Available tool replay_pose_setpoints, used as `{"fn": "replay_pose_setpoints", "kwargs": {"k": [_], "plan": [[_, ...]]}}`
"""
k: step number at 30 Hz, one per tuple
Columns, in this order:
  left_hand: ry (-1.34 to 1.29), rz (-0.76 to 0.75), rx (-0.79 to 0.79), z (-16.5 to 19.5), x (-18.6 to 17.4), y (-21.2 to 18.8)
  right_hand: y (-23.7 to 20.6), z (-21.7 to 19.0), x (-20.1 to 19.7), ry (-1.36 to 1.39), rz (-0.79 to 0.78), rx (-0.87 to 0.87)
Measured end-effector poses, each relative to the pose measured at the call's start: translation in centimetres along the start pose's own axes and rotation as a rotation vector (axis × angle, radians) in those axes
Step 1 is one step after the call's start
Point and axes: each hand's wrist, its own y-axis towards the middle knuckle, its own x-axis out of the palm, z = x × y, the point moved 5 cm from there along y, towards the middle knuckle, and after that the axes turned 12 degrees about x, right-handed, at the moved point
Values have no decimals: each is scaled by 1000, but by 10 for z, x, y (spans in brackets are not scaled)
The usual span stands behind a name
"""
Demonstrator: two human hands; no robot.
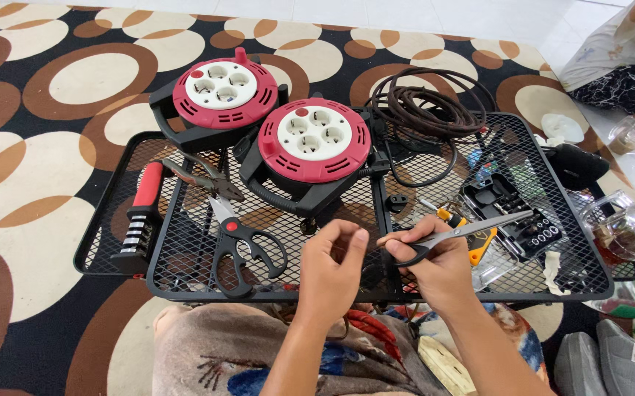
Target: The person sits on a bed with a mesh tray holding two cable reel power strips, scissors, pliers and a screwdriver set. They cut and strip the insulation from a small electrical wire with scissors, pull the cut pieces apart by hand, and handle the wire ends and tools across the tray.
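Note:
My right hand [438,268] grips a pair of slim scissors [471,229] with black handles, blades pointing right over the black mesh tray [332,227]. My left hand [332,268] is beside it, fingers pinched together near the scissors' handle end; whether something thin lies between the fingertips I cannot tell. Both hands hover over the tray's near edge. Two red cable reels with white socket faces stand behind them, one [314,143] on the tray and one [218,92] at its far left corner.
On the tray lie large black shears [240,249], pliers [207,177], a red-and-black handled tool [141,216], a yellow-handled tool [464,235], a black bit case [515,216] and a coiled brown cable [427,103]. Clear cups [629,220] stand right. A patterned rug lies beneath.

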Motion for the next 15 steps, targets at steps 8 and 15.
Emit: {"fn": "replay_pose_setpoints", "kwargs": {"k": [8,15], "plan": [[-14,-134,-46,1,1,0,-1,-2,0,-2,38,-68],[-8,-115,-8,-2,-3,-1,-2,-8,4,-22,11,-61]]}}
